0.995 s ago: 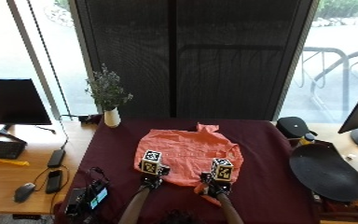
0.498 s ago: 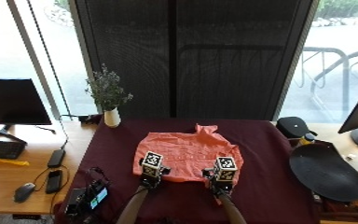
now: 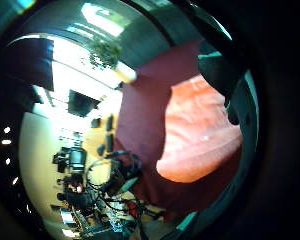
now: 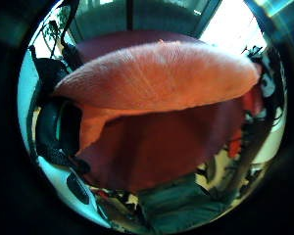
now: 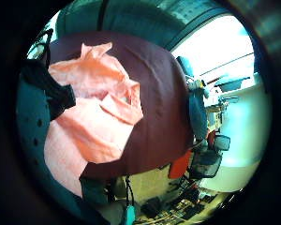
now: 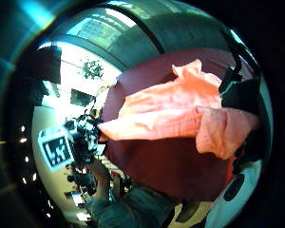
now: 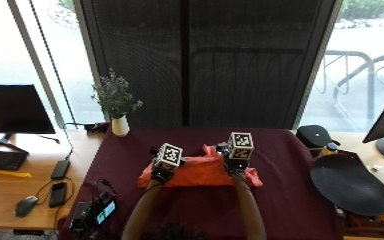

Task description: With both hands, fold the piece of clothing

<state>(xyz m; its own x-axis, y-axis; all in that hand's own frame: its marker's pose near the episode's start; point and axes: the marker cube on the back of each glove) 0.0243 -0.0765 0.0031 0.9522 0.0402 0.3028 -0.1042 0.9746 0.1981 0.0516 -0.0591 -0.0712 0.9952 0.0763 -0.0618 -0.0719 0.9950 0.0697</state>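
The left hand (image 7: pixel 162 171) has its grip closed on the near left edge of the orange woven piece of clothing (image 7: pixel 202 172), and the right hand (image 7: pixel 237 167) grips the near right edge the same way — both hands hold the cloth lifted above the worktop, with the forearms reaching up side by side from the lower edge of the outside view. In the left thumb side palm view the garment (image 4: pixel 157 76) hangs as a broad rounded fold close to the palm, and in the right thumb side palm view the cloth (image 6: pixel 180 118) stretches across toward the other hand, one bunched end hanging by the dark glove fingers (image 6: pixel 242 95). The garment sits roughly at the middle of the dark maroon cloth-covered worktop (image 7: pixel 285 200), its far part raised into a small peak between the hands. Further out — a white vase with a dried lavender sprig (image 7: pixel 119 107) stands at the far left corner, and a black round dish-shaped object (image 7: pixel 348 185) lies at the right side.
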